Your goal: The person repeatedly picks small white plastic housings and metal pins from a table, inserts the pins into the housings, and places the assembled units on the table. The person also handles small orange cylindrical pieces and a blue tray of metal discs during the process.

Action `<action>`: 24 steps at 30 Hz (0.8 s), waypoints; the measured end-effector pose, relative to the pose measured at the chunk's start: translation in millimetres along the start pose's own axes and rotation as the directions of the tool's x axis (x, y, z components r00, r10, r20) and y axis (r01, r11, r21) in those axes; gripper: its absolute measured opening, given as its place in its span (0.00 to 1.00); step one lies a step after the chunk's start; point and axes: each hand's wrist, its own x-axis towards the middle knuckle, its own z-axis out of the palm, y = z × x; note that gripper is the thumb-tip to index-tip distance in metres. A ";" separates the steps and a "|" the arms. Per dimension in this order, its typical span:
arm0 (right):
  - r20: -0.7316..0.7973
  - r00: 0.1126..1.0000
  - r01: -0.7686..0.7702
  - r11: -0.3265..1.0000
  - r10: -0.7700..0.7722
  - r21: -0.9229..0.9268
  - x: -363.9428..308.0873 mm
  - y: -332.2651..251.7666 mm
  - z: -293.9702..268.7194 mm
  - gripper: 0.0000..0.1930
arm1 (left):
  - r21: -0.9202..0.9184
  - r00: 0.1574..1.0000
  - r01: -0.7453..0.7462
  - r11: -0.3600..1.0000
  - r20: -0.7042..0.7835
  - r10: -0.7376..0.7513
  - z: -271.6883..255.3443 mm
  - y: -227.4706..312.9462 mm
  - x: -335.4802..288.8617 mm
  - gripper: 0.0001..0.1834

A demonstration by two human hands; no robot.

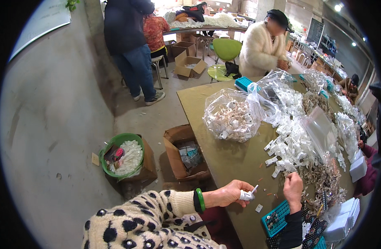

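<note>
White plastic piece [247, 196], small, clamped in the person's left hand [231, 193] above the left edge of an olive table [225, 159]. To its right, the right hand [293, 189] is curled; I cannot tell whether it grips anything. Near it sits a turquoise tray [268, 225] of small parts. Farther off lie heaped white pieces [290, 141], then, left, a bulging clear bag [232, 116].

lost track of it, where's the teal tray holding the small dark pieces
In the head view, the teal tray is at lower right, just below the right hand and left of the black sleeve, near a small white piece.
</note>
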 end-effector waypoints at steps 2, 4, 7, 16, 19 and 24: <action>0.061 0.972 -0.234 0.908 0.227 0.348 5.1 5.7 -14.6 0.05 | 0.028 1.000 -0.007 1.000 -0.006 0.008 0.0 -2.3 1.3 0.16; 0.274 0.869 -0.446 0.413 0.412 0.794 7.0 12.1 -29.7 0.04 | 0.034 1.000 -0.019 0.999 -0.016 0.019 0.4 -3.7 2.3 0.15; 0.253 0.831 -0.483 0.417 0.495 0.770 5.6 12.0 -32.6 0.03 | 0.035 0.999 -0.035 0.999 -0.040 0.036 1.3 -3.8 2.6 0.12; 0.189 0.825 -0.282 0.098 0.533 0.954 0.2 6.6 -40.5 0.07 | -0.064 0.995 -0.033 0.997 -0.099 0.027 0.9 0.8 0.6 0.10; 0.003 0.851 -0.247 0.395 0.525 0.885 -1.2 5.5 -40.9 0.10 | -0.037 0.996 -0.051 0.998 -0.081 0.048 -0.9 1.3 -1.3 0.14; -0.052 0.842 -0.295 0.539 0.537 0.789 -3.8 -2.9 -37.4 0.05 | -0.042 0.997 -0.070 0.997 -0.027 0.068 -0.1 6.5 -2.7 0.13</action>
